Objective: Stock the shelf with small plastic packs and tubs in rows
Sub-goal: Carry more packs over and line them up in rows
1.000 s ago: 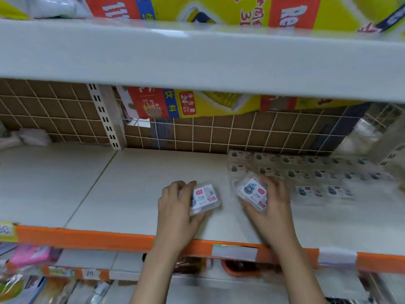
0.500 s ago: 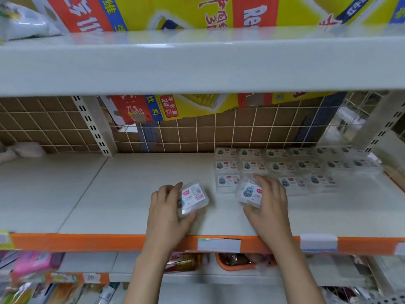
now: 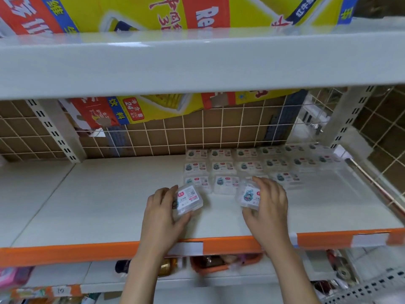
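Both hands are mid-placement on the shelf (image 3: 109, 205), each bringing one clear tub toward the block of tubs (image 3: 221, 166) already laid flat at the back right. The left hand (image 3: 163, 218) has its fingers and thumb curled round a tub (image 3: 189, 199), label up and tilted, just in front of the block's left corner and not yet set down, as far as the view shows. The right hand (image 3: 268, 210) pinches a second tub (image 3: 249, 197) between thumb and fingers, tilted, at the block's front row, where it overlaps the third place from the left. The step in hand looks like filling out that front row. The next move calls for lowering the right tub flat into the row, square with its neighbours, then sliding the left tub in beside the block to start or extend a row, labels facing the same way. Counted: two tubs in hand; in the block, the back two rows show about six each, though the right end is blurred, and the front row shows three, perhaps four, one partly hidden by the right hand.
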Demonstrator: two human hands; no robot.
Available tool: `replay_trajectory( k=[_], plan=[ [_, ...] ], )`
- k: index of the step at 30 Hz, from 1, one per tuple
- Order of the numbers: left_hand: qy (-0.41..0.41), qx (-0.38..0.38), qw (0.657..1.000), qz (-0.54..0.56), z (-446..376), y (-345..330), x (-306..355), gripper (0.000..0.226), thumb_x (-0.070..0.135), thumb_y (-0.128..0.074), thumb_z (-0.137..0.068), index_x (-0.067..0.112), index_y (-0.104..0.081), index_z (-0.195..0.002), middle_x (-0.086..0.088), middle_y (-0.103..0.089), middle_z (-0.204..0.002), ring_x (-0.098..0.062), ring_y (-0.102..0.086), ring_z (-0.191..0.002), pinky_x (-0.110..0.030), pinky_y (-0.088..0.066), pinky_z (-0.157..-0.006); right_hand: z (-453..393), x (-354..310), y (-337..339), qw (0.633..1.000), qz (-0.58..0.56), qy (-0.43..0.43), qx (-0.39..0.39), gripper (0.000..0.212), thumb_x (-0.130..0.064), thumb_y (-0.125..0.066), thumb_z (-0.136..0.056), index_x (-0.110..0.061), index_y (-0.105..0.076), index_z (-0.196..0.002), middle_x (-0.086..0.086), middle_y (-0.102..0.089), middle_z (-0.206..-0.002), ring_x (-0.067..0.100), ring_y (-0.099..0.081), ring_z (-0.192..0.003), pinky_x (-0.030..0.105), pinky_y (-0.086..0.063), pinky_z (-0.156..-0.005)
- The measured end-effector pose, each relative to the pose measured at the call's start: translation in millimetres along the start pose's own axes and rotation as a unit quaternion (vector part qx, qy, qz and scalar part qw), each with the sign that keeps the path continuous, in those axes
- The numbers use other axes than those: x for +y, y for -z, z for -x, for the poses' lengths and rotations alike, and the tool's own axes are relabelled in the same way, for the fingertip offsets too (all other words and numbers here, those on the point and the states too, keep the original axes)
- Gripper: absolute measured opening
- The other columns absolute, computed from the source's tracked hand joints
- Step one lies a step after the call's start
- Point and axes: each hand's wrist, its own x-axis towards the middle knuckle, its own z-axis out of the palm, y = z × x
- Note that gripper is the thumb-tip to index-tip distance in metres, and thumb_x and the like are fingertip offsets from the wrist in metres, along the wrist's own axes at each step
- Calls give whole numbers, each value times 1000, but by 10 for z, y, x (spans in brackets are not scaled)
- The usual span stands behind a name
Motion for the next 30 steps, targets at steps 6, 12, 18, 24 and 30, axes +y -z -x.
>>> replay_trajectory(
  k=[6,12,18,24,30],
  plan=[
    [20,-3,999,28,-21,-489,770,74,51,-57,-69,8,-53,-129,-11,-56,-114,-30,-50,-103,-32,-40,-86,-149,776,500,999,-25,25,-7,71,-7,-65,-54,-22,-43,-120,7,-56,-116,27,-43,-113,35,-30,-100],
    [-2,-29,998,53,60,-1030,1546,75,53,-50,-70,8,-52,-130,-9,-55,-115,-27,-50,-101,-28,-39,-87,-153,1540,910,999,-32,9,-34,65,-7,-63,-57,-20,-45,-119,6,-54,-117,31,-45,-113,34,-30,-99],
    [-2,-56,997,48,101,-1225,1765,73,50,-51,-70,8,-53,-129,-9,-55,-118,-30,-52,-102,-29,-39,-89,-117,1791,991,998,-23,17,-58,65,-7,-61,-56,-15,-50,-119,5,-55,-118,27,-40,-119,33,-25,-104],
    [21,-48,998,36,67,-1178,1677,72,53,-49,-71,9,-54,-128,-10,-53,-123,-29,-49,-110,-29,-38,-93,-127,1826,896,996,8,7,-88,70,2,-69,-52,-14,-55,-118,4,-57,-119,26,-39,-122,34,-26,-102],
    [9,-38,998,44,-149,-1149,1610,68,52,-51,-73,9,-56,-125,-11,-55,-119,-30,-52,-104,-33,-42,-90,-352,1940,946,995,58,-13,-83,68,5,-67,-51,-9,-57,-117,10,-56,-121,26,-39,-120,42,-31,-102]
  ],
)
